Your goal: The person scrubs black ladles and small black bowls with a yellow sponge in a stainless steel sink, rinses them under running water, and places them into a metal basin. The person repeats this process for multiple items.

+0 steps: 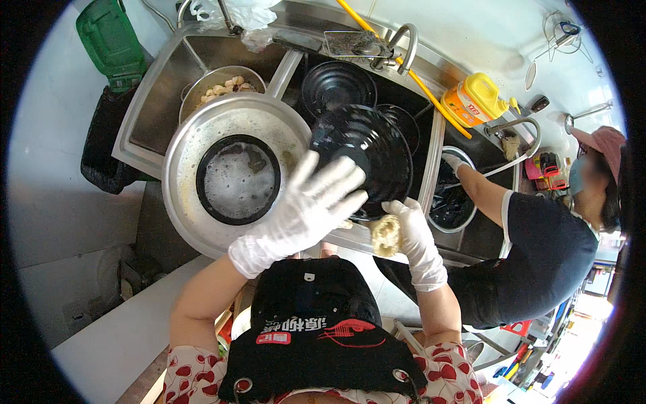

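Note:
A large black ribbed bowl is tilted over the middle sink, its inside towards me. My left hand, in a white glove, is spread in front of its near left side; motion blurs the fingers, and contact is unclear. My gloved right hand is closed around a pale loofah scrubber, with fingertips at the bowl's lower rim. On my left, a wide steel basin holds foamy water, with a black round dish in it. More black bowls lie in the sink behind.
A steel pot with pale food pieces stands in the left sink. A yellow hose crosses near the faucet and a yellow detergent jug. At right, a co-worker reaches into a steel bucket.

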Action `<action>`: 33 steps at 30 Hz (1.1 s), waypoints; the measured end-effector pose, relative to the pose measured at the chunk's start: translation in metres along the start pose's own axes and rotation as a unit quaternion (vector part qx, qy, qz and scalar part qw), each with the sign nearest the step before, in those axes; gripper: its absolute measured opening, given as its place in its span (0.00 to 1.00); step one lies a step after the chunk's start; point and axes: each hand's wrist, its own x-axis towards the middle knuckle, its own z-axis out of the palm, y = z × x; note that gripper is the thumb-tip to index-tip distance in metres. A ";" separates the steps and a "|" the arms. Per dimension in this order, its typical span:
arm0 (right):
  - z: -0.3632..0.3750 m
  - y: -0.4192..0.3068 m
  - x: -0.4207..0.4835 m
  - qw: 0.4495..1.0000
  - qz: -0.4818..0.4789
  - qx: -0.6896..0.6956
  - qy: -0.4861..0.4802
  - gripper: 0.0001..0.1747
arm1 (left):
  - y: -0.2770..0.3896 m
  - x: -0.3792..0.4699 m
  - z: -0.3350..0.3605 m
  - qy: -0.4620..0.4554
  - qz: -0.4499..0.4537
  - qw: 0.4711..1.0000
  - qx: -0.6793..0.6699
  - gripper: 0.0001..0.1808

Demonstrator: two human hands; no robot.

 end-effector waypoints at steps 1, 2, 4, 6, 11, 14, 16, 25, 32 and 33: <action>-0.014 0.010 0.009 1.000 0.022 0.022 -0.004 0.33 | -0.002 -0.007 0.000 -0.001 -0.073 0.997 -0.011 0.28; -0.027 0.021 0.019 0.999 0.043 -0.003 -0.025 0.33 | -0.009 -0.020 -0.003 0.057 -0.145 0.988 0.007 0.30; -0.050 0.043 0.042 0.996 0.075 -0.052 -0.007 0.28 | -0.032 -0.056 -0.006 0.171 -0.314 0.934 0.014 0.23; -0.064 0.062 0.071 0.982 0.100 -0.159 0.029 0.19 | -0.050 -0.099 -0.001 0.187 -0.447 0.873 0.058 0.30; -0.059 0.101 0.158 0.935 0.096 -0.335 -0.067 0.19 | -0.083 -0.175 0.029 0.193 -0.664 0.708 -0.146 0.33; -0.044 0.129 0.198 0.912 0.094 -0.396 -0.056 0.17 | -0.096 -0.193 0.039 0.136 -0.759 0.565 -0.295 0.30; -0.039 0.148 0.214 0.872 0.061 -0.475 -0.098 0.16 | -0.099 -0.199 0.045 0.155 -0.748 0.519 -0.383 0.24; -0.042 0.071 0.159 0.754 -0.023 -0.650 -0.094 0.22 | -0.099 -0.215 0.048 0.179 -0.682 0.529 -0.473 0.15; 0.117 -0.063 0.040 0.717 -0.516 -0.419 -0.207 0.19 | -0.089 -0.180 0.029 0.295 -0.574 0.488 -0.588 0.22; 0.149 -0.065 0.036 0.636 -0.594 -0.427 -0.245 0.20 | -0.088 -0.173 0.027 0.318 -0.563 0.459 -0.609 0.24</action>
